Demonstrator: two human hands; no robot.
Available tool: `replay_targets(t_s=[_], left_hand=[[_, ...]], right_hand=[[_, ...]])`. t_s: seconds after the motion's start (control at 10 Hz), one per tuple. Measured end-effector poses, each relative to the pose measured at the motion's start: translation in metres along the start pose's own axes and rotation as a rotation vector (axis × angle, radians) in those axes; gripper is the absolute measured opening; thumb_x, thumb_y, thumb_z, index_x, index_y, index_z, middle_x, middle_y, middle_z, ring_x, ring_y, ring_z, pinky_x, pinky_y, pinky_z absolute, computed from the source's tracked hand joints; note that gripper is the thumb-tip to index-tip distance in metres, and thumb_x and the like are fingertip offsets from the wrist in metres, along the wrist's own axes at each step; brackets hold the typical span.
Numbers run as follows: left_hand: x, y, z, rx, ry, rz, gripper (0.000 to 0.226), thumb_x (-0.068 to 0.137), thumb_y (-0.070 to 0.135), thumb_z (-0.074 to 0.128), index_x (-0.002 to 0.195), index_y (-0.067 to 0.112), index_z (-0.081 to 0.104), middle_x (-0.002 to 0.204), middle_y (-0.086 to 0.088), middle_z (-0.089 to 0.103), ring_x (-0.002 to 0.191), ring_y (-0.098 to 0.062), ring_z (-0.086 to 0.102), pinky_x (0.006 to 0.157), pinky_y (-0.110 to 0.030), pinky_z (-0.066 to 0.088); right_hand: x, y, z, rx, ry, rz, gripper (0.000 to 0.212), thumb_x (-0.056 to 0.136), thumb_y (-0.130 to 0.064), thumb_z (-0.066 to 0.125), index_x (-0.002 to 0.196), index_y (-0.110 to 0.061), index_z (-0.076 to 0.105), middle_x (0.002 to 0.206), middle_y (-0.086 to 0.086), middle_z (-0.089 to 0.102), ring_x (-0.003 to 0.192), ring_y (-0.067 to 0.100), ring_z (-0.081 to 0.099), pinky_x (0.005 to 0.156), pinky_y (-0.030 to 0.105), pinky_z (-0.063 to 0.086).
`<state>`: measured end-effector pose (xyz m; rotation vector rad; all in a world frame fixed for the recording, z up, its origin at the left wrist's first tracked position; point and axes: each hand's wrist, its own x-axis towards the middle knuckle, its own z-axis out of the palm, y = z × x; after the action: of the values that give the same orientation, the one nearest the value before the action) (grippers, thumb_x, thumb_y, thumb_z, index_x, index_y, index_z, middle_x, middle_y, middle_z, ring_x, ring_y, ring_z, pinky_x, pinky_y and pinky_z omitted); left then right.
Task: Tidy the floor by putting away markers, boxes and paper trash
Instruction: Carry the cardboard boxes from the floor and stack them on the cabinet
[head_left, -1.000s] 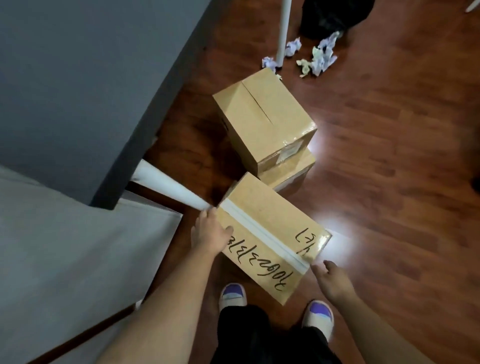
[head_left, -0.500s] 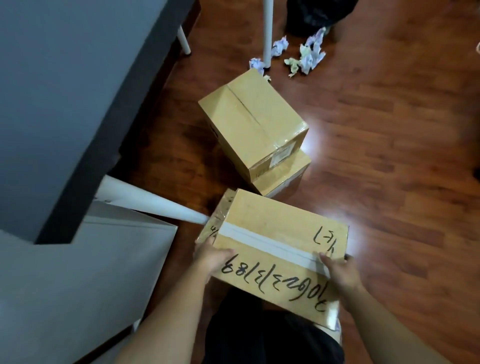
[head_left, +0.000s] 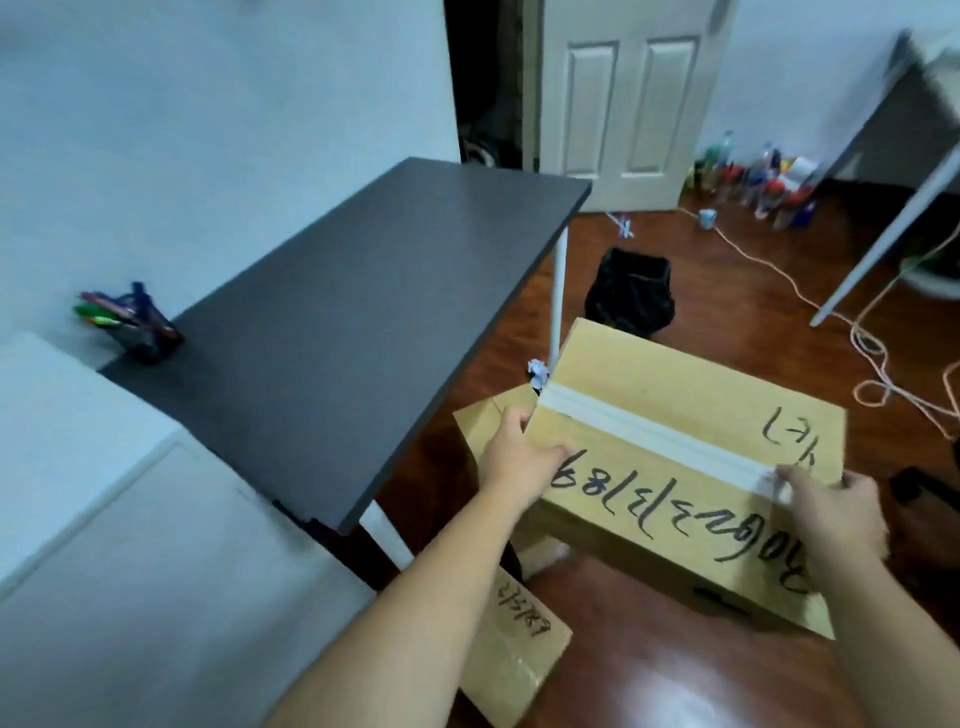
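I hold a large cardboard box (head_left: 675, 405) with black handwriting and a white tape strip, lifted off the floor at centre right. My left hand (head_left: 519, 457) grips its left edge and my right hand (head_left: 831, 514) grips its right edge. Below it, another cardboard box (head_left: 519, 660) with handwriting lies on the wooden floor, and a further box corner (head_left: 483, 415) shows behind my left hand. A crumpled paper ball (head_left: 538, 371) lies by the table leg. A holder of coloured markers (head_left: 130, 322) stands on the dark table (head_left: 363, 312) at the left.
A black trash bag (head_left: 631, 293) stands on the floor behind the held box. A cable (head_left: 878, 364) loops across the floor at right. Bottles (head_left: 758, 182) line the far wall beside a white door (head_left: 623, 104). A white surface (head_left: 104, 571) fills the lower left.
The box has come up off the floor in both hands. The view has tilted up from the floor to the table, door and far wall.
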<state>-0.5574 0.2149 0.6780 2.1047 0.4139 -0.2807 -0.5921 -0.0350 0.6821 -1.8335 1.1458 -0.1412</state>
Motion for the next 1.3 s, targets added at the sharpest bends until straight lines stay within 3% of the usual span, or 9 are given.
replay_targets(t_s=[0.1, 0.3, 0.4, 0.5, 0.6, 0.8, 1.0, 1.2, 1.3], left_hand=[[-0.021, 0.050, -0.060, -0.135, 0.179, 0.121, 0.042, 0.068, 0.045, 0.076, 0.097, 0.030, 0.050, 0.103, 0.011, 0.067, 0.098, -0.016, 0.063, 0.086, -0.038, 0.053], [-0.084, 0.070, -0.205, -0.373, 0.492, 0.259, 0.032, 0.070, 0.040, 0.079, 0.090, 0.034, 0.056, 0.099, 0.016, 0.066, 0.095, -0.009, 0.064, 0.084, -0.035, 0.055], [-0.128, 0.042, -0.279, -0.395, 0.659, 0.227, 0.034, 0.070, 0.041, 0.080, 0.093, 0.033, 0.055, 0.102, 0.010, 0.066, 0.095, -0.012, 0.064, 0.081, -0.031, 0.053], [-0.170, 0.004, -0.343, -0.404, 0.808, 0.148, 0.040, 0.069, 0.041, 0.080, 0.101, 0.028, 0.060, 0.106, 0.006, 0.067, 0.097, -0.014, 0.064, 0.070, -0.026, 0.047], [-0.196, -0.045, -0.392, -0.392, 0.917, 0.060, 0.038, 0.071, 0.038, 0.080, 0.102, 0.025, 0.061, 0.106, 0.003, 0.067, 0.093, -0.016, 0.064, 0.062, -0.025, 0.043], [-0.180, -0.119, -0.466, -0.332, 0.900, -0.046, 0.046, 0.067, 0.041, 0.082, 0.103, 0.024, 0.061, 0.107, 0.000, 0.066, 0.097, -0.019, 0.063, 0.083, -0.033, 0.051], [-0.119, -0.167, -0.518, -0.095, 0.748, -0.122, 0.056, 0.076, 0.045, 0.075, 0.121, 0.014, 0.061, 0.112, 0.001, 0.056, 0.103, -0.017, 0.055, 0.083, -0.025, 0.041], [-0.065, -0.175, -0.551, 0.358, 0.718, -0.252, 0.056, 0.084, 0.057, 0.059, 0.111, 0.009, 0.065, 0.119, -0.011, 0.058, 0.108, -0.027, 0.056, 0.085, -0.035, 0.044], [-0.059, -0.170, -0.556, 0.638, 0.795, -0.314, 0.042, 0.092, 0.040, 0.052, 0.126, 0.017, 0.057, 0.128, -0.008, 0.048, 0.119, -0.027, 0.047, 0.094, -0.040, 0.039]], right_hand=[[-0.022, -0.075, -0.021, 0.075, -0.070, -0.205, 0.069, 0.072, -0.051, 0.064, 0.127, -0.016, 0.044, 0.113, 0.016, 0.060, 0.098, 0.039, 0.059, 0.080, 0.048, 0.051], [-0.073, -0.173, 0.011, 0.143, -0.383, -0.581, 0.022, 0.078, -0.037, 0.068, 0.086, -0.020, 0.057, 0.087, 0.008, 0.060, 0.071, 0.026, 0.056, 0.072, 0.038, 0.050], [-0.062, -0.227, 0.122, 0.094, -0.409, -0.608, 0.093, 0.039, -0.082, 0.068, 0.109, -0.021, 0.063, 0.092, 0.006, 0.068, 0.082, 0.035, 0.067, 0.075, 0.059, 0.054], [-0.226, -0.235, 0.084, -0.021, -0.567, -0.814, 0.064, 0.069, -0.056, 0.063, 0.122, -0.021, 0.055, 0.105, 0.007, 0.063, 0.099, 0.036, 0.063, 0.086, 0.053, 0.052], [-0.318, -0.228, 0.099, -0.113, -0.718, -0.915, 0.052, 0.077, -0.050, 0.058, 0.119, -0.020, 0.054, 0.113, 0.011, 0.064, 0.102, 0.038, 0.060, 0.088, 0.049, 0.051], [-0.386, -0.229, 0.185, -0.235, -0.759, -0.910, 0.044, 0.082, -0.049, 0.057, 0.110, -0.015, 0.054, 0.094, 0.008, 0.067, 0.082, 0.030, 0.063, 0.074, 0.040, 0.053], [-0.412, -0.223, 0.254, -0.350, -0.712, -0.758, 0.049, 0.081, -0.048, 0.059, 0.113, -0.011, 0.055, 0.096, 0.010, 0.066, 0.084, 0.031, 0.062, 0.078, 0.041, 0.054], [-0.429, -0.226, 0.283, -0.357, -0.706, -0.727, 0.078, 0.078, -0.047, 0.070, 0.136, -0.015, 0.028, 0.119, 0.016, 0.060, 0.083, 0.031, 0.063, 0.061, 0.037, 0.054], [-0.443, -0.237, 0.289, -0.435, -0.851, -0.711, 0.106, 0.068, -0.047, 0.080, 0.143, -0.021, 0.010, 0.110, 0.016, 0.059, 0.084, 0.031, 0.064, 0.060, 0.040, 0.057]])
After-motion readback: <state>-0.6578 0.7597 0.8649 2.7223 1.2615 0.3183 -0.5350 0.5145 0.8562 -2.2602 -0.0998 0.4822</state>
